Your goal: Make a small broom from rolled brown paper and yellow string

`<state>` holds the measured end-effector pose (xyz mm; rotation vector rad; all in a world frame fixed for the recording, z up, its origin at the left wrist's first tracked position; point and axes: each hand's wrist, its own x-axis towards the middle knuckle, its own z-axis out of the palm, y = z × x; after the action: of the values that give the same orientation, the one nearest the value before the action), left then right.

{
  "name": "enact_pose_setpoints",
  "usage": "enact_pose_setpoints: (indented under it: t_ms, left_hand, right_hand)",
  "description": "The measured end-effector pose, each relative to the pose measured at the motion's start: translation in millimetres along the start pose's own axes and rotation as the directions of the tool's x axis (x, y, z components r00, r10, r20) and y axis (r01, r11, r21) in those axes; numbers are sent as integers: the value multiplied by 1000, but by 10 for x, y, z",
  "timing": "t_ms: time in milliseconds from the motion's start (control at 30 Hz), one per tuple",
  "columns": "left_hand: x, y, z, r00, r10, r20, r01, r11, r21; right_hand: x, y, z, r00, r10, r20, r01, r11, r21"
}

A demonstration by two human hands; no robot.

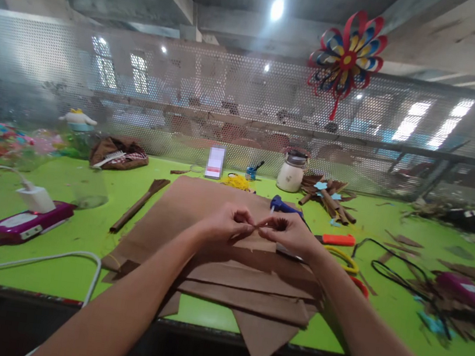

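Observation:
Both my hands meet over a stack of brown paper sheets (224, 270) on a bright green table (80, 226). My left hand (226, 223) is closed, pinching one end of a small fringed brown paper piece (275, 223). My right hand (289, 232) is closed around the rolled, fringed part of that same piece. The two hands touch at the fingertips. A blue glue gun (286, 207) lies just behind my right hand.
An orange utility knife (339, 239), yellow-handled scissors (345, 259) and black cables (392, 270) lie to the right. A rolled brown paper stick (136, 206), a purple device (28, 222) with white charger and cable sit left. A white jar (291, 172), phone (215, 162), mesh fence and paper pinwheel (347, 55) stand behind.

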<state>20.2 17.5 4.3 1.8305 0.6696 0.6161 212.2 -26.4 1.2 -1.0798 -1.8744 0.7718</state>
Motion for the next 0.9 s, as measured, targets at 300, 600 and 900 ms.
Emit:
enact_pose_setpoints:
  t_ms: [300, 600, 900]
  left_hand:
    - [25, 40, -44, 998, 36, -49, -36, 999, -5]
    - [-76, 162, -22, 996, -57, 71, 57, 998, -7]
    - [-40, 104, -17, 990, -47, 134, 45, 999, 15]
  right_hand:
    - [-13, -31, -27, 993, 115, 7, -115, 982, 151]
    - [13, 114, -27, 999, 49, -3, -49, 997, 57]
    - [15, 130, -11, 1000, 11, -26, -11, 1000, -5]
